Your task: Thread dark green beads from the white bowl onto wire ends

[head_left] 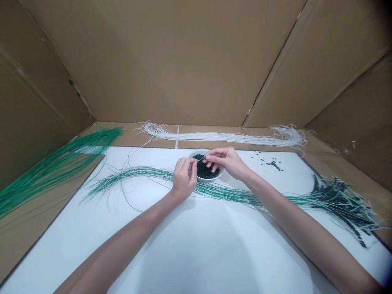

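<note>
A white bowl [221,176] full of small dark green beads [207,170] stands on the white board. At its left rim my left hand [185,173] is closed in a pinch on what looks like a thin strand. My right hand [225,160] reaches over the bowl from the right, thumb and forefinger pinched on a small dark green piece, apparently beads; its other fingers curl above the beads. The fingertips of both hands nearly meet. A bundle of green strands [232,192] passes under my wrists, with dark beaded ends [343,202] at the right.
Behind the bowl lies a long bundle of white strands [214,136] on cardboard. A thick bunch of green strands [61,157] spreads at the left. Several loose dark beads [274,164] are scattered right of the bowl. Cardboard walls [171,61] enclose the back and sides.
</note>
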Motion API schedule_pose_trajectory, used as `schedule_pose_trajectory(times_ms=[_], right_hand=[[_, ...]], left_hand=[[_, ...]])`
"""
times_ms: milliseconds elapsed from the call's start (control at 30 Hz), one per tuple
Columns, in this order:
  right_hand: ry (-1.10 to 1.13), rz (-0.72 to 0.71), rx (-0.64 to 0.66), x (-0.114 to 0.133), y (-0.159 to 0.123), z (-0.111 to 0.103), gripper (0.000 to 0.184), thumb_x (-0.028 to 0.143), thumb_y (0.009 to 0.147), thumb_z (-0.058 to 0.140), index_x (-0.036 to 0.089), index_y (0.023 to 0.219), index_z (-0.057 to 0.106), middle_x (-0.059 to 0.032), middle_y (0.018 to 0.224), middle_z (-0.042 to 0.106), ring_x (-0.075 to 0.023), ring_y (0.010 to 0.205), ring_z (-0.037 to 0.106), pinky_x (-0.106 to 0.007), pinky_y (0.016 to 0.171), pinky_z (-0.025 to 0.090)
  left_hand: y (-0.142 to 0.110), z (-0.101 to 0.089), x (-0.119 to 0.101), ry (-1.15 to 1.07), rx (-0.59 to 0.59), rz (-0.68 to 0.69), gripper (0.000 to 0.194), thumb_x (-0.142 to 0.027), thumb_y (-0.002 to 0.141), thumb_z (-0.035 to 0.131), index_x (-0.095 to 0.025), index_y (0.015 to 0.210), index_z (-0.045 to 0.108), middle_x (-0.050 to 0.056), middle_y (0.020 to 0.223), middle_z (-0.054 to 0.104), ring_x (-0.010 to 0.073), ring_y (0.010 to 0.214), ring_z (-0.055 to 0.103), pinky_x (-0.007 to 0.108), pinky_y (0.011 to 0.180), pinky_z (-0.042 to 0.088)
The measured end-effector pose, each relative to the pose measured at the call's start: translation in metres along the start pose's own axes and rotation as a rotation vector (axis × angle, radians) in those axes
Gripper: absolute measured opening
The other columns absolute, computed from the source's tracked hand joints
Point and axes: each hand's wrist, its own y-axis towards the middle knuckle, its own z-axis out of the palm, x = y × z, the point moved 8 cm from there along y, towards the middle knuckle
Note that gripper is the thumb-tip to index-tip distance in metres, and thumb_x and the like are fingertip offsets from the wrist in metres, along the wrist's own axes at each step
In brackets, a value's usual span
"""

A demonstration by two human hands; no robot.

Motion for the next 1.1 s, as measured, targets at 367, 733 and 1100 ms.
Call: schedule_pose_trajectory(times_ms=[367, 733, 1100], right_hand=[[0.002, 0.003, -0.007, 0.000, 0.000, 0.000, 0.022, 0.032, 0.063, 0.067, 0.012, 0.073, 0.065, -0.0040, 0.066, 0.065, -0.0098, 0.053, 0.058, -0.018, 0.044, 0.050], [-0.007, 0.009, 0.006, 0.000, -0.001, 0.001, 0.022, 0.031, 0.062, 0.066, 0.012, 0.073, 0.065, -0.0039, 0.066, 0.065, -0.0103, 0.055, 0.058, -0.018, 0.044, 0.049], [-0.167, -0.044, -0.005, 0.010, -0.001, 0.002, 0.027, 0.037, 0.069, 0.060, 0.012, 0.081, 0.062, -0.0036, 0.068, 0.063, -0.0107, 0.055, 0.058, -0.022, 0.047, 0.050]], left_hand=[[0.000, 0.000, -0.001, -0.009, 0.004, 0.004, 0.010, -0.017, 0.083, 0.040, -0.016, 0.080, 0.050, 0.001, 0.066, 0.045, 0.0118, 0.062, 0.041, 0.024, 0.059, 0.036], [0.000, 0.001, 0.001, -0.007, -0.003, 0.007, 0.010, -0.017, 0.083, 0.041, -0.016, 0.079, 0.050, 0.001, 0.065, 0.044, 0.0115, 0.061, 0.041, 0.024, 0.059, 0.036], [-0.001, 0.003, 0.005, -0.018, 0.021, -0.038, 0.011, -0.019, 0.083, 0.040, -0.016, 0.076, 0.049, 0.001, 0.066, 0.046, 0.0118, 0.063, 0.043, 0.023, 0.061, 0.037]])
